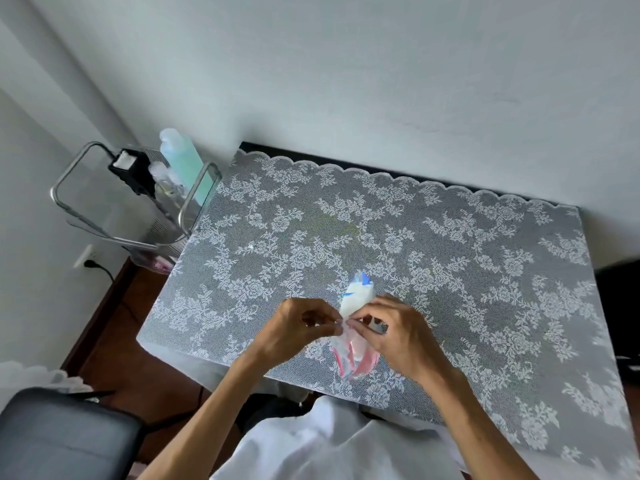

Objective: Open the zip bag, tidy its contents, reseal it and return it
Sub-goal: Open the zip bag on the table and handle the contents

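Pinching the middle of the zip bag (353, 344) from either side, the left hand (298, 327) and the right hand (394, 327) meet at about 6 o'clock on the desk (485, 271), fingers curled, thumbs and forefingers closed on the clear plastic; the bag hangs between them just above the lace cloth (277, 216), its pink-tinted lower part toward the person, a white and blue packet (358, 292) showing at its far end, toward 12 o'clock; whether the seal is parted I cannot tell; by my judgement the work sits at opening or tidying, with resealing and returning left to do; further out, at 10 o'clock, a metal rack (121, 209) beside the desk holds a pale green bottle (183, 161).
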A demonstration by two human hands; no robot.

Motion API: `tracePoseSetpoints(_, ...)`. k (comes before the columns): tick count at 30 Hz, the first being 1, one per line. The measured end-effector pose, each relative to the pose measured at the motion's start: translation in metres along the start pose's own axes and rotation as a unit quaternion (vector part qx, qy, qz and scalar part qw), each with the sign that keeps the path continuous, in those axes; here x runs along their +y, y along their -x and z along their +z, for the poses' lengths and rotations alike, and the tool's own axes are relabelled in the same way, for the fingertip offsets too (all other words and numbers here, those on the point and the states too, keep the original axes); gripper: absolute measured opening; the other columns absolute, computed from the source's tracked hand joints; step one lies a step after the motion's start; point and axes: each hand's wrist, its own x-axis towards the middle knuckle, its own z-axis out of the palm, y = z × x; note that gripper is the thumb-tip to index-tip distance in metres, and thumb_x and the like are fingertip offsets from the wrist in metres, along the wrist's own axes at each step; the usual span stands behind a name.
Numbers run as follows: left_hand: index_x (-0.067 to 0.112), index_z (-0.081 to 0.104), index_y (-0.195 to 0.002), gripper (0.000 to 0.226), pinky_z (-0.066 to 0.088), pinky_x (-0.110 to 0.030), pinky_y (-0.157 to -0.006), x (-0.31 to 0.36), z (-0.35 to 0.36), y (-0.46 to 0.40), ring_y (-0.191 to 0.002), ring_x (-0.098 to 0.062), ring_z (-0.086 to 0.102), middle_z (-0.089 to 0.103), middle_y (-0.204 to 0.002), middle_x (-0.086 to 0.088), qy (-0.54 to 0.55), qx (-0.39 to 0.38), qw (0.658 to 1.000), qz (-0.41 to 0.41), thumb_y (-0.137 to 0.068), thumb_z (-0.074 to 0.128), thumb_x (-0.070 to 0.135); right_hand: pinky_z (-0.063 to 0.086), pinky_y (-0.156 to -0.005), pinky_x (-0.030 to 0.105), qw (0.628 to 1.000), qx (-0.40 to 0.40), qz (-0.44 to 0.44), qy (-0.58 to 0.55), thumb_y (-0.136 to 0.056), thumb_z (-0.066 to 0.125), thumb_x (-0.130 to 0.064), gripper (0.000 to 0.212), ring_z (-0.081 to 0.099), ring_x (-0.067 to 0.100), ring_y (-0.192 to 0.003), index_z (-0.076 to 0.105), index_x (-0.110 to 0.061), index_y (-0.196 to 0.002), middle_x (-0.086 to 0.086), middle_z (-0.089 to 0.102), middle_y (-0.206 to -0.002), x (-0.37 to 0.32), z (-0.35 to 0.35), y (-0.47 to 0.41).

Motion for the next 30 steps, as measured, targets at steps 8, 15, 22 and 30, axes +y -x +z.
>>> tracePoseSetpoints(8,0.031,0.072,-0.084,0.021,0.042,-0.006,-0.059,0.009,0.006,0.001,-0.066,0.002,0.064,0.071,-0.074,0.017,-0.11,0.068,0.988,0.079,-0.079,0.08,0.012,0.057,-0.069,0.027,1.0,-0.006,-0.011,-0.006,-0.088,0.061,-0.046,0.027,0.061,0.002,-0.074,0.07,-0.02,-0.09,-0.01,0.07,-0.086,0.001,0.001,-0.002)
tracePoseSetpoints(15,0.022,0.072,-0.086,0.018,0.038,-0.001,-0.063,0.018,0.012,-0.004,-0.068,0.004,0.06,0.062,-0.078,0.019,-0.18,0.119,0.965,0.147,-0.079,0.079,0.007,0.058,-0.067,0.023,0.999,-0.004,0.015,-0.047,-0.086,0.063,-0.046,0.024,0.065,-0.002,-0.076,0.068,-0.027,-0.1,-0.01,0.071,-0.09,-0.001,-0.004,-0.001)
tracePoseSetpoints(22,0.025,0.072,-0.103,0.021,0.053,-0.015,-0.074,0.004,0.016,-0.01,-0.082,-0.006,0.071,0.075,-0.086,0.012,-0.072,0.056,0.994,0.06,-0.083,0.078,0.031,0.05,-0.059,0.007,0.997,0.01,0.021,-0.07,-0.087,0.062,-0.043,0.026,0.06,-0.012,-0.073,0.068,-0.021,-0.097,-0.014,0.067,-0.091,0.007,-0.006,0.0)
tracePoseSetpoints(30,0.023,0.072,-0.092,0.014,0.046,-0.008,-0.064,0.008,0.018,-0.014,-0.069,-0.002,0.065,0.069,-0.073,0.015,-0.132,0.084,0.983,0.1,-0.081,0.078,0.017,0.057,-0.058,0.021,0.997,-0.011,0.059,-0.052,-0.082,0.066,-0.047,0.024,0.062,-0.005,-0.068,0.068,-0.026,-0.093,-0.013,0.069,-0.085,0.007,-0.009,-0.003)
